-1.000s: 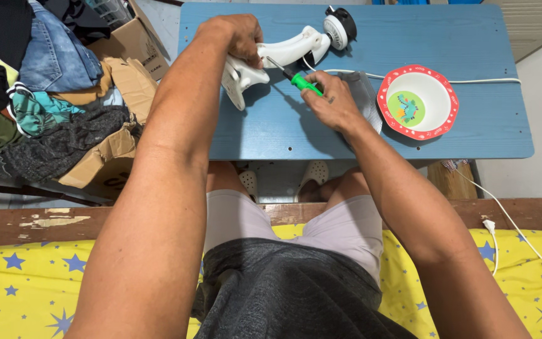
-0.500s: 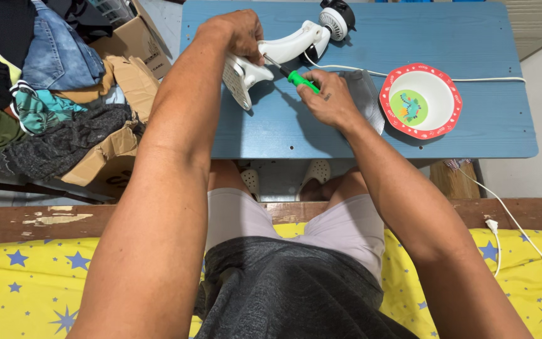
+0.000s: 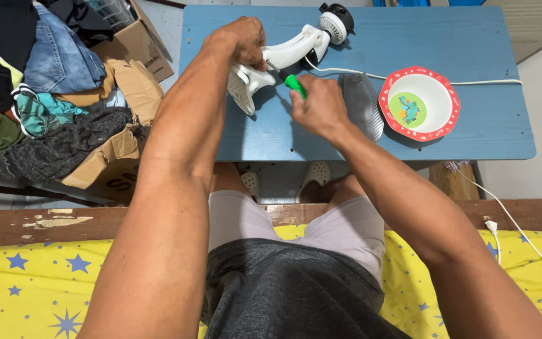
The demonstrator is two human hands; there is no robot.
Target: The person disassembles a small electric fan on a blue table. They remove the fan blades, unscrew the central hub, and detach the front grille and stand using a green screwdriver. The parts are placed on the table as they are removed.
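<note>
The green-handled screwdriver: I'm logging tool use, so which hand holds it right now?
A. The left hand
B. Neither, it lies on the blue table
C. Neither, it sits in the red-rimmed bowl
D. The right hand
D: the right hand is closed around the green-handled screwdriver, its tip at the white appliance body that the left hand steadies.

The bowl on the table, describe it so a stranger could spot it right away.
On the blue table, look right of the right hand, beside a grey ribbed cover. The bowl is round and white inside, with a red rim and a green cartoon patch.
</note>
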